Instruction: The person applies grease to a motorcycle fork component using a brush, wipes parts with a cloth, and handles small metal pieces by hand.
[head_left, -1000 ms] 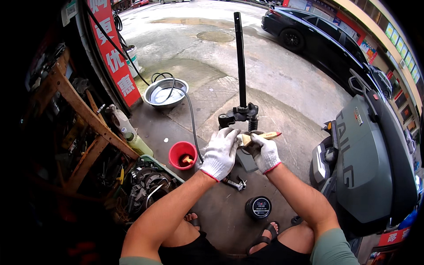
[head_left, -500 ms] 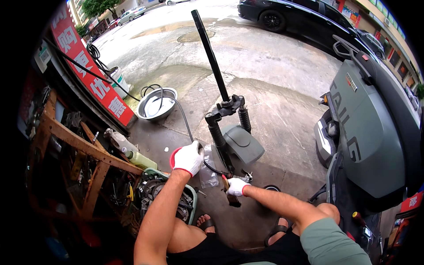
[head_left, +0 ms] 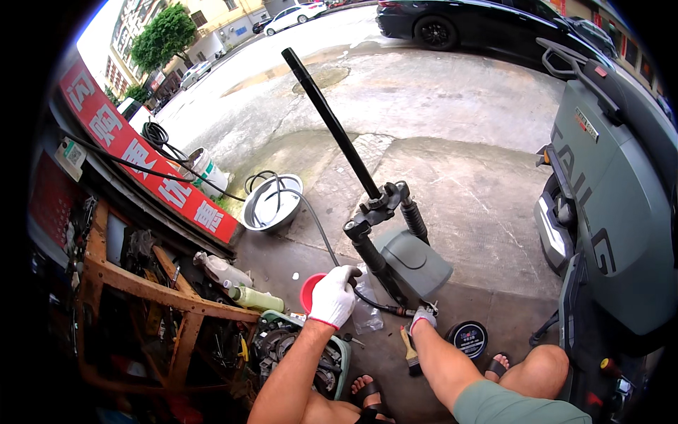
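Observation:
My left hand [head_left: 332, 297], in a white glove, is closed around a black hose [head_left: 383, 307], beside a red bucket [head_left: 308, 287]. My gloved right hand [head_left: 424, 320] reaches low to the metal fitting at the hose's end [head_left: 430, 308]; my wrist and forearm hide most of its fingers. A paintbrush [head_left: 412, 353] lies on the floor just left of that forearm. Behind my hands stands an upright black fork assembly [head_left: 367, 251] with a grey mudguard [head_left: 417, 261]. A round black tub [head_left: 467, 339] sits right of my right arm.
A grey scooter [head_left: 607, 191] is on the right. A rusty rack [head_left: 141, 283], bottles [head_left: 254, 297] and a tray of metal parts [head_left: 296, 353] are on the left. A steel basin [head_left: 272, 205] and white bucket [head_left: 208, 173] stand behind. A black car [head_left: 459, 25] is beyond.
The brush has left my hands for the floor. Both hands have moved down to the hose, the right one to its end fitting. The view has shifted, showing more street at left.

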`<state>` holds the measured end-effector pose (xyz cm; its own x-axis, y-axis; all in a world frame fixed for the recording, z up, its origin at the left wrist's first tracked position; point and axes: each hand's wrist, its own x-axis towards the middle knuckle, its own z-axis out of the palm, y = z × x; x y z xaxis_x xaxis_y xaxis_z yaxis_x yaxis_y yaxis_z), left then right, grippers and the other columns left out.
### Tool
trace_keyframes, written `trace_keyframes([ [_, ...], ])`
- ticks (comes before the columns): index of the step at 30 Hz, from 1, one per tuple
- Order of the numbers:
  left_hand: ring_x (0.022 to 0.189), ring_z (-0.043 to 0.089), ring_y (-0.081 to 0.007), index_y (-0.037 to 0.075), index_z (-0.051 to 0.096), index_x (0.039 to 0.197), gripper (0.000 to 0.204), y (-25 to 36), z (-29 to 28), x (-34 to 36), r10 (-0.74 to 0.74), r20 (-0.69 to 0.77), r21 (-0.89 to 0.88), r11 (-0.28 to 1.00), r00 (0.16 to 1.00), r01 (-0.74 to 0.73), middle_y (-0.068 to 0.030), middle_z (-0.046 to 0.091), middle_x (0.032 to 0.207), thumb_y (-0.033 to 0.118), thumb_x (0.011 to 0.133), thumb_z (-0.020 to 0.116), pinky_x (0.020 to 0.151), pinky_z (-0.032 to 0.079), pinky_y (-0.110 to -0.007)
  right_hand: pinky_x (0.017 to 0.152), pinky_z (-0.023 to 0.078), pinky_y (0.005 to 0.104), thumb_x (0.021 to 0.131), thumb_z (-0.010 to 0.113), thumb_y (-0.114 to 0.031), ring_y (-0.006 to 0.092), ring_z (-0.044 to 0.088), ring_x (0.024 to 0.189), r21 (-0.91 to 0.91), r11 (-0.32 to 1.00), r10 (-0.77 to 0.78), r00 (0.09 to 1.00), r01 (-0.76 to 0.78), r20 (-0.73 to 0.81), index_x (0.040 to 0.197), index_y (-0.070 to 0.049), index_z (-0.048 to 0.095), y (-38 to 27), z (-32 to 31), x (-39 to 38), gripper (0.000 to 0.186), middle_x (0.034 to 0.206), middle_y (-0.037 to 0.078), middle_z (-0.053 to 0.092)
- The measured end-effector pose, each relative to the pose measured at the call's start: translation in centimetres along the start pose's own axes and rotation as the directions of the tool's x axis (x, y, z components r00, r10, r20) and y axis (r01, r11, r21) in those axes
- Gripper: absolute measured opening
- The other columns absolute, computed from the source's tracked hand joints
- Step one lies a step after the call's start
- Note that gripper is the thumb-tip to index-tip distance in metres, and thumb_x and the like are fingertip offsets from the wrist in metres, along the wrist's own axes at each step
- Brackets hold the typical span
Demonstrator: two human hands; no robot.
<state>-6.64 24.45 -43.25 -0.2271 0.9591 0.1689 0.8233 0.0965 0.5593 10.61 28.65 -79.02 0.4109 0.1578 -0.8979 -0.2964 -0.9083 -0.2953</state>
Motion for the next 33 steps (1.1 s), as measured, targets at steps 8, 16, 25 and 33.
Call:
trace_keyframes([
  [8, 0.088, 0.067, -0.0332, 0.005, 0.067, 0.103, 0.028, 0.1, 0.0, 0.0, 0.021, -0.006, -0.030, 0.999, 1.000, -0.021, -0.0166, 0.068, 0.093, -0.003, 0.082, 0.051, 0.081, 0.053, -0.039, 0.064, 0.059, 0.0556, 0.085, 0.064, -0.008, 0.0362, 0.070, 0.079, 0.243, 0.961, 0.129, 0.991, -0.133, 0.036, 0.114, 0.001, 0.058, -2.3, -2.9, -7.7, 0.031, 0.101, 0.021, 0.067],
  [16, 0.093, 0.066, -0.0367, 0.005, 0.064, 0.107, 0.023, 0.3, 1.7, 0.4, 0.081, 0.200, 0.075, 0.992, 0.976, -0.098, -0.0188, 0.067, 0.097, 0.007, 0.087, 0.053, 0.082, 0.053, -0.043, 0.059, 0.059, 0.0429, 0.084, 0.062, 0.009, 0.0247, 0.065, 0.068, 0.691, 0.721, -0.299, 0.920, 0.044, 0.254, 0.106, -0.005, 0.056, 1.9, -9.8, -10.2, 0.026, 0.092, 0.009, 0.060],
  [25, 0.114, 0.059, -0.0373, 0.004, 0.055, 0.132, 0.047, 7.1, 1.5, -0.6, 0.157, 0.558, 0.121, 0.956, 0.815, -0.267, -0.0200, 0.060, 0.125, 0.024, 0.089, 0.061, 0.096, 0.049, -0.043, 0.073, 0.058, 0.0332, 0.085, 0.064, 0.008, 0.0175, 0.062, 0.083, 0.795, 0.390, -0.859, 0.494, 0.465, 0.133, 0.119, -0.001, 0.045, -9.4, -15.2, -23.5, 0.040, 0.104, 0.008, 0.057],
  [33, 0.099, 0.064, -0.0382, 0.009, 0.062, 0.119, 0.032, 9.5, 0.4, 0.6, 0.154, 0.038, 0.133, 0.979, 0.987, -0.158, -0.0179, 0.065, 0.107, 0.017, 0.089, 0.064, 0.084, 0.052, -0.043, 0.070, 0.054, 0.0266, 0.086, 0.069, 0.004, 0.0125, 0.062, 0.077, 0.867, 0.384, -0.890, 0.376, 0.317, 0.257, 0.107, -0.001, 0.058, -15.3, -15.2, -30.1, 0.024, 0.092, 0.004, 0.063],
])
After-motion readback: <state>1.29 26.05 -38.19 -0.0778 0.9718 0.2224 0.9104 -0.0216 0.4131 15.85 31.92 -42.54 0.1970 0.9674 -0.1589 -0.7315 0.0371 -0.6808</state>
